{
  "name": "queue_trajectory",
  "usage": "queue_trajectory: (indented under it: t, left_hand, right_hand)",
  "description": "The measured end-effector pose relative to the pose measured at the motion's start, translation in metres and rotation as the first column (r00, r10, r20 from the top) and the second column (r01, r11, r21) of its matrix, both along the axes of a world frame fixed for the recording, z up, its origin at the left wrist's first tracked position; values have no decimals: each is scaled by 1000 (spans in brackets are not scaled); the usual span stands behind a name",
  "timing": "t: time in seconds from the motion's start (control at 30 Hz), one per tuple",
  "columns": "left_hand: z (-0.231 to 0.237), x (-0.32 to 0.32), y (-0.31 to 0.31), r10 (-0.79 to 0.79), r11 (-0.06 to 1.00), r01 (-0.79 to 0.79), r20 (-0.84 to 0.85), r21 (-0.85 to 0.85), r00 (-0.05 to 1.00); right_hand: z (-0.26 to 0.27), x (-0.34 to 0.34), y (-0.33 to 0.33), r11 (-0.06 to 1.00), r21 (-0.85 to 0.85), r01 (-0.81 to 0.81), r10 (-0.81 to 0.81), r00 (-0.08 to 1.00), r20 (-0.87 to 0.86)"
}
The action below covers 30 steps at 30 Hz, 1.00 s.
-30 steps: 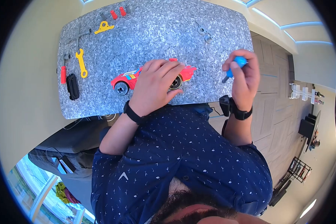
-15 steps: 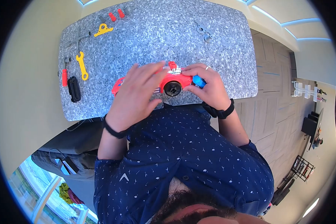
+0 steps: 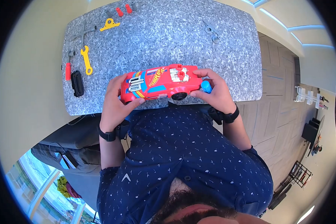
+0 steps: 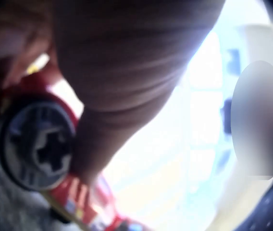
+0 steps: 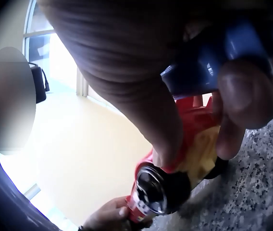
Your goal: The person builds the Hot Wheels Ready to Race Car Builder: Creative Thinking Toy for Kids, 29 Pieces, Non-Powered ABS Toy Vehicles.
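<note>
A red toy car (image 3: 156,89) with yellow and blue stripes is held between both hands close over the near edge of the table, its roof facing up. The left hand (image 3: 115,100) grips its front end, thumb on the near side and fingers on the far side. At the car's rear, the right hand (image 3: 217,92) pinches the body. The same hand keeps a blue screwdriver (image 3: 206,87) against its palm, the shaft hidden. Two red pegs (image 3: 181,75) stand on the silver engine part. A front wheel (image 4: 38,144) with a cross-shaped hub shows in the left wrist view.
At the table's left lie a yellow wrench (image 3: 86,61), a grey cross-shaped tool (image 3: 83,34), a red-handled tool (image 3: 68,71) and a black case (image 3: 77,83). A yellow bracket (image 3: 109,24) and red pieces (image 3: 119,11) lie farther back. Grey parts (image 3: 211,31) rest at the back right.
The right hand has come left with the screwdriver to grip the car's rear. The left hand has slid from the car's middle to its front. The car has turned from its side view to roof up.
</note>
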<state>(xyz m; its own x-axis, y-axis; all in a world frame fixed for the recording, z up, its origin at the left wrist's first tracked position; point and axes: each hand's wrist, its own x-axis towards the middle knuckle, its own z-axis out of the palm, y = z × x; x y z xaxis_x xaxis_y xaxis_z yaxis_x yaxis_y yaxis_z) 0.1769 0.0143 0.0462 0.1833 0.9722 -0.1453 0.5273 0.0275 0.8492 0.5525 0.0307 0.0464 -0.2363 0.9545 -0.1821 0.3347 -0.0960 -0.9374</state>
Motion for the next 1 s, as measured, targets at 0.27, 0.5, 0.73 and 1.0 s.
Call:
queue_trajectory:
  t: [0.27, 0.5, 0.73, 1.0]
  left_hand:
    - [-7, 28, 20, 31, 982, -2, -151, 189, 988]
    - [-12, 42, 36, 81, 971, -34, -191, 238, 978]
    - [-19, 44, 31, 58, 972, 16, -310, 233, 949]
    - [14, 93, 38, -71, 879, 386, -723, 280, 687]
  right_hand:
    - [-16, 8, 8, 984, 168, 60, -69, 997, 45]
    - [-23, 9, 19, 970, 225, 97, -129, 983, 131]
    - [-12, 33, 41, 975, 181, 126, -158, 972, 172]
    - [-19, 73, 108, 895, 446, -12, -247, 819, 518]
